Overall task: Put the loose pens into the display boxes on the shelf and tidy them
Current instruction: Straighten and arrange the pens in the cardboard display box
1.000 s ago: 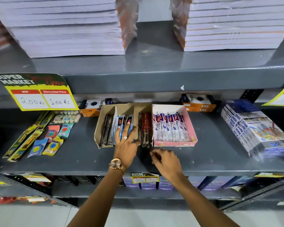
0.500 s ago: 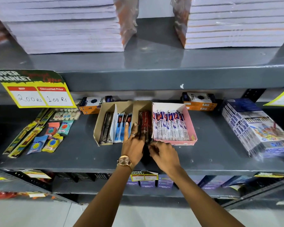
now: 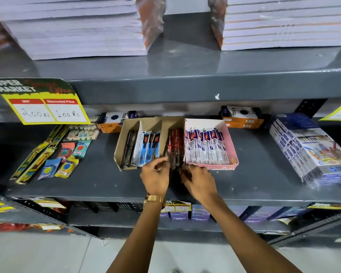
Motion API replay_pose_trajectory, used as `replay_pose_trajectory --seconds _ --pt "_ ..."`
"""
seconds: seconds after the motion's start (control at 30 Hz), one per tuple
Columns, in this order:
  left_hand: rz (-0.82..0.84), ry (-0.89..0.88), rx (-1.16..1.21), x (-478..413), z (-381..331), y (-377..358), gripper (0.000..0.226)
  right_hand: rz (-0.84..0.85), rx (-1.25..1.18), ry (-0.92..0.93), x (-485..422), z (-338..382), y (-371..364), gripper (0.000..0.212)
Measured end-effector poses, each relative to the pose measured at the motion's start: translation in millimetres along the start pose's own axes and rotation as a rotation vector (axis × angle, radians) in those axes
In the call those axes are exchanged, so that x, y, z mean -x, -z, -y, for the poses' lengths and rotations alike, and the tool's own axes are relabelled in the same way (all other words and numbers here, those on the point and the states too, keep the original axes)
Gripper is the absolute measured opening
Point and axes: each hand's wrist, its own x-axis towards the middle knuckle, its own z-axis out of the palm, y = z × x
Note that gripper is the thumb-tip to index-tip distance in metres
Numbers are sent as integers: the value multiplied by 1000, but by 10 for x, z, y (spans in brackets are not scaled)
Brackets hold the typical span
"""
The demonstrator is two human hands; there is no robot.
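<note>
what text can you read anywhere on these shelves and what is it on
"SUPER MARKET", "Discounted Price", "200 Rs", "100 Rs": yellow price sign.
"TRIO": left orange box and right orange box at the back.
"Classic": red pen packs.
"12": blue wrapped packs.
Too blurred to read: white pen packs, blue pen packs, lower shelf tag.

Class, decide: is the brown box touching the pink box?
Touching. The head view shows the brown box's right wall pressed flush against the pink box's left wall, with no shelf visible between them.
</note>
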Motion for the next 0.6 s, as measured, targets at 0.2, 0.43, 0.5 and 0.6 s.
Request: replay_pose_trajectory --seconds 0.2,0.43,0.5,0.6 --pt "-92 601 802 124 -5 -153 15 -24 23 27 -19 78 26 25" --pt "-71 490 618 1 241 -94 13 -42 71 28 -8 30 100 26" --pt "-24 388 497 -7 307 -82 13 -39 87 22 0 10 113 26" --pt "-36 204 293 -18 375 -26 10 -37 106 22 18 -37 127 25"
